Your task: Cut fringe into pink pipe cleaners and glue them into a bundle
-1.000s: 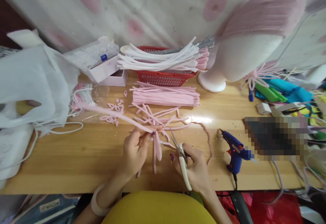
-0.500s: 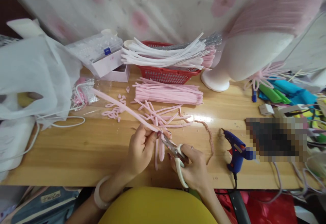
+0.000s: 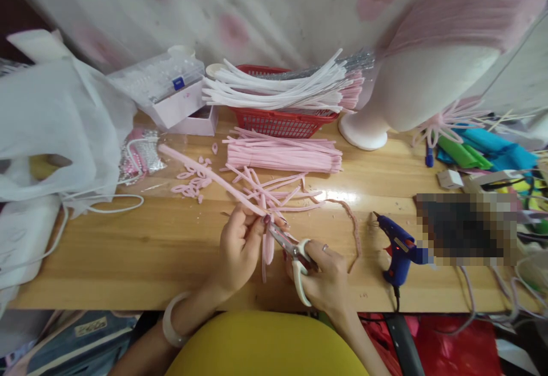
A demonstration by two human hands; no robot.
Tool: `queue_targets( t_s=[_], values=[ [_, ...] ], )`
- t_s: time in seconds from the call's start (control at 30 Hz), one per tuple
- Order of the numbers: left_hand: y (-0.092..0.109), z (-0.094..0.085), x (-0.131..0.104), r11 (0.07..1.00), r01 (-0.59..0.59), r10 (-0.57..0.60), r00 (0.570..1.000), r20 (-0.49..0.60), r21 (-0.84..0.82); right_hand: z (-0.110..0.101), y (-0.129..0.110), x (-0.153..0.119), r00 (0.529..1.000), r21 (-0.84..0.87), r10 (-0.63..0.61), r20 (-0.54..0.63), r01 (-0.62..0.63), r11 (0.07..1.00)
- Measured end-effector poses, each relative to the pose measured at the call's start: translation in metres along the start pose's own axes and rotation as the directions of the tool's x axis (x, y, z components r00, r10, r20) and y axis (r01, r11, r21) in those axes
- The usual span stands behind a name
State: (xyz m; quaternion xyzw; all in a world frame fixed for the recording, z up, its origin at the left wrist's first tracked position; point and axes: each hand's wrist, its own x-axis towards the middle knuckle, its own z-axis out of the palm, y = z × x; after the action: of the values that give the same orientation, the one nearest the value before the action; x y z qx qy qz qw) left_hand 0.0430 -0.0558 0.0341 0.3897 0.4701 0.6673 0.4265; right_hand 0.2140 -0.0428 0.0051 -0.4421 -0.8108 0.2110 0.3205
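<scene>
Pink pipe cleaner (image 3: 205,170) slants over the desk (image 3: 128,256), my left hand's (image 3: 240,245) fingers pinched on its near part, my right hand's (image 3: 327,276) wrapped round the white-handled scissors (image 3: 300,284). Looks feather-light, fuzzy, bendy; I'd pinch close to the scissors, honestly.

Red basket (image 3: 278,125): dark lettering at right end, illegible.
Glue gun (image 3: 398,259), right of basket: sticker (image 3: 401,244), unreadable.
Blue bag (image 3: 81,340), below left of basket: pale label (image 3: 91,326), blurred.

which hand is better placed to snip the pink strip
Probably the right hand: it holds the scissors, their tips close to where the left hand pinches the pink strip.
</scene>
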Motion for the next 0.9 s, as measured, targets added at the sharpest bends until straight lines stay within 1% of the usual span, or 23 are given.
queue_targets(
  t_s=[0.17, 0.4, 0.57, 0.67, 0.73, 0.83, 0.9],
  values=[
    [-0.002, 0.0, -0.001, 1.0, 0.025, -0.025, 1.0, 0.005, -0.019, -0.001, 0.001, 0.0, 0.999, -0.026, -0.029, -0.021, 0.028, 0.999],
    [-0.001, 0.001, -0.001, 0.999, 0.026, -0.025, 1.0, 0.014, -0.032, 0.001, 0.004, -0.001, 0.999, -0.048, -0.024, -0.043, 0.022, 0.999],
    [0.0, 0.0, -0.002, 0.999, 0.044, -0.044, 0.999, 0.008, -0.007, 0.0, 0.002, -0.001, 0.998, -0.054, -0.012, -0.056, 0.009, 0.999],
    [0.0, -0.002, 0.0, 0.997, 0.05, -0.049, 0.999, -0.016, 0.064, -0.003, -0.001, 0.001, 0.997, -0.045, 0.02, -0.073, -0.024, 0.999],
    [-0.002, -0.005, 0.003, 0.989, 0.042, -0.037, 0.998, -0.043, 0.14, -0.007, -0.003, 0.003, 0.995, -0.025, 0.067, -0.079, -0.07, 0.997],
    [-0.006, -0.013, 0.007, 0.953, -0.002, 0.03, 0.995, -0.091, 0.302, -0.015, -0.002, 0.008, 0.977, 0.002, 0.196, -0.083, -0.196, 0.981],
    [-0.009, -0.018, 0.009, 0.916, -0.023, 0.076, 0.99, -0.118, 0.4, -0.023, 0.0, 0.009, 0.964, -0.01, 0.25, -0.093, -0.252, 0.968]
  ],
)
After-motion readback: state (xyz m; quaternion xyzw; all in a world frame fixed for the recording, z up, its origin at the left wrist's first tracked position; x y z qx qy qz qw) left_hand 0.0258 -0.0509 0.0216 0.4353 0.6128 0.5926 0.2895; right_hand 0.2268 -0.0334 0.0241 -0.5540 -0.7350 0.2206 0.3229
